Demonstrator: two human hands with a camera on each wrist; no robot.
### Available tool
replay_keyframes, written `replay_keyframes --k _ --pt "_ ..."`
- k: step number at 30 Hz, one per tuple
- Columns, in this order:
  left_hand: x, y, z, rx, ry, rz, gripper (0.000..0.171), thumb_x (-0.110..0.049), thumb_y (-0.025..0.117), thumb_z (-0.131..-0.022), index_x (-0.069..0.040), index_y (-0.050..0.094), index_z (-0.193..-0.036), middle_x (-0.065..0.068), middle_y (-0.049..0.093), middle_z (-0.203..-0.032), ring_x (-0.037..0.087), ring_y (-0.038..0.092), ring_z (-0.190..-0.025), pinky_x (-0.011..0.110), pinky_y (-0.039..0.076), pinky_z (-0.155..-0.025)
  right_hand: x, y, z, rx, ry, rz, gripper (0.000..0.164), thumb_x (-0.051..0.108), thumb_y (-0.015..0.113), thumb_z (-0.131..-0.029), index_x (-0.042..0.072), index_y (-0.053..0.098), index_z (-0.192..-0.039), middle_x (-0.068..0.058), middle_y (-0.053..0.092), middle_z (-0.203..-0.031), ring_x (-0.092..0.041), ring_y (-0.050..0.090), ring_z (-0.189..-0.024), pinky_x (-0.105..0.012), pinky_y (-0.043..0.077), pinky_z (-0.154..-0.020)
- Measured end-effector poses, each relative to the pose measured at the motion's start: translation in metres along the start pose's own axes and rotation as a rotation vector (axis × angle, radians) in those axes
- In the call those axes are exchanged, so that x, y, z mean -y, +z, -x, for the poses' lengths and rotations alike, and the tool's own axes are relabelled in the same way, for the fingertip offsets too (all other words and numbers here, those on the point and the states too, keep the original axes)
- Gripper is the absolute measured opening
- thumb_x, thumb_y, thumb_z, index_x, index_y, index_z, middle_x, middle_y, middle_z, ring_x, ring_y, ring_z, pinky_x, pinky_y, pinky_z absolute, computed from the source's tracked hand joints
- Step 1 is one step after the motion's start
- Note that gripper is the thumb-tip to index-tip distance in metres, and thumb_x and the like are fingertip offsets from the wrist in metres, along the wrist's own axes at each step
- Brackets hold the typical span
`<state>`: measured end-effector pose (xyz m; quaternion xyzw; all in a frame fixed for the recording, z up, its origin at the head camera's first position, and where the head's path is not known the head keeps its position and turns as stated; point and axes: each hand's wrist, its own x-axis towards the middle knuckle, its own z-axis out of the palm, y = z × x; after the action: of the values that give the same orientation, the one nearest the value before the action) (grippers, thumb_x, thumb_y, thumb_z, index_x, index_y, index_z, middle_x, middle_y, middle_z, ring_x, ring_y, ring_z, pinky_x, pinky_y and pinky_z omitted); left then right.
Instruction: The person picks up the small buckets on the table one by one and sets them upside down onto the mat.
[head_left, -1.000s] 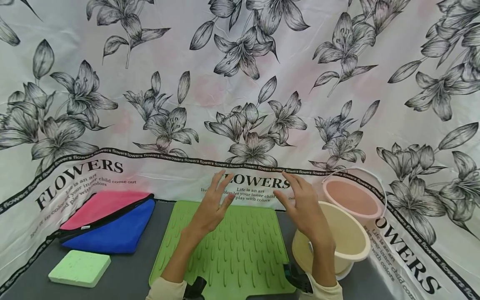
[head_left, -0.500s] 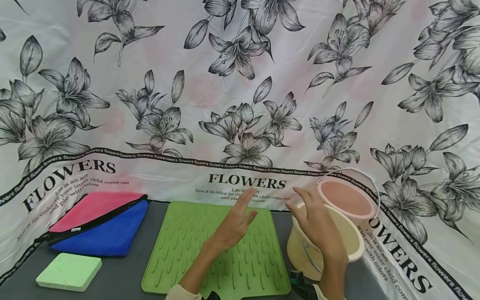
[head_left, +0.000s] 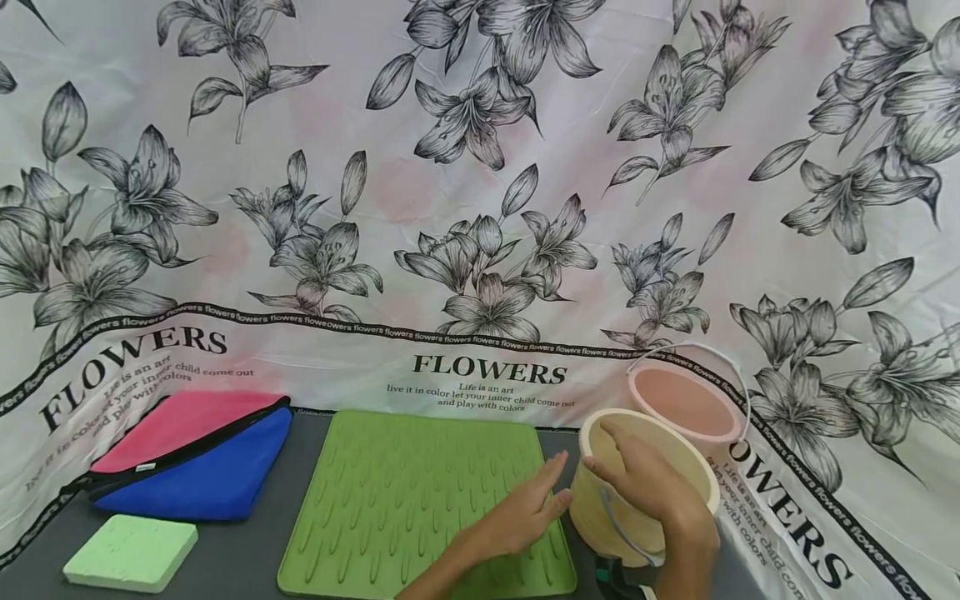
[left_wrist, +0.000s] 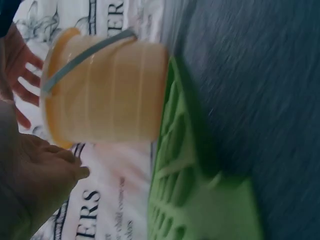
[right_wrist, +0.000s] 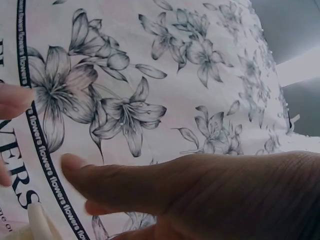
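Observation:
A cream-yellow bucket (head_left: pixel 592 521) with a grey handle stands on the dark table, right of a green ridged mat (head_left: pixel 405 483). My right hand (head_left: pixel 652 475) is held over the bucket's mouth, its fingers extended and grasping nothing. Over the mat's right part, my left hand (head_left: pixel 517 512) points its straight fingers towards the bucket's left side. In the left wrist view the left hand (left_wrist: pixel 45 170) is apart from the bucket (left_wrist: pixel 107 90). The right wrist view shows the right hand (right_wrist: pixel 200 190) with the thumb stretched out; only a sliver of the bucket appears there.
A pink bucket (head_left: pixel 686 400) with a raised white handle stands behind the cream one. At the left lie a pink-and-blue zip pouch (head_left: pixel 195 467) and a pale green block (head_left: pixel 131 552). A flower-printed cloth (head_left: pixel 480 250) hangs behind the table.
Both hands have moved right and down in the head view. The left hand has crossed the mat towards the cream bucket, and the right hand has come over its mouth.

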<state>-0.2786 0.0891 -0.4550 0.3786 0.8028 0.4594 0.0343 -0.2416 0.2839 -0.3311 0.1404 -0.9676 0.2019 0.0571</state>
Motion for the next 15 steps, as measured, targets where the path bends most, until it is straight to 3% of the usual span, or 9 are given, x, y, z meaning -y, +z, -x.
replay_keyframes --k 5,12,15 --pt "0.004 0.014 0.003 0.047 0.02 0.087 0.068 -0.047 0.027 -0.115 -0.004 0.016 -0.167 0.018 0.019 -0.173 0.034 0.029 -0.16 0.044 0.032 -0.13 -0.002 0.002 -0.001 0.134 0.076 -0.07 0.071 0.034 0.066 -0.102 -0.013 0.044 -0.151 -0.036 0.056 -0.146 -0.053 0.061 -0.127 -0.065 0.052 -0.104" --pt "0.006 0.021 0.0 0.112 -0.01 0.063 0.072 -0.051 0.034 -0.112 -0.008 0.018 -0.167 0.02 0.021 -0.173 0.029 0.057 -0.141 0.037 0.045 -0.122 -0.003 0.002 0.0 0.174 0.143 -0.075 0.069 0.036 0.068 -0.1 -0.012 0.049 -0.146 -0.033 0.058 -0.144 -0.051 0.064 -0.124 -0.064 0.052 -0.103" --pt "0.007 0.024 -0.001 0.112 -0.006 0.055 0.072 -0.049 0.041 -0.112 -0.008 0.019 -0.167 0.018 0.023 -0.172 0.028 0.053 -0.145 0.036 0.045 -0.122 -0.005 0.004 0.0 0.178 0.149 -0.065 0.059 0.035 0.069 -0.1 -0.008 0.058 -0.138 -0.027 0.066 -0.136 -0.044 0.067 -0.119 -0.061 0.055 -0.099"
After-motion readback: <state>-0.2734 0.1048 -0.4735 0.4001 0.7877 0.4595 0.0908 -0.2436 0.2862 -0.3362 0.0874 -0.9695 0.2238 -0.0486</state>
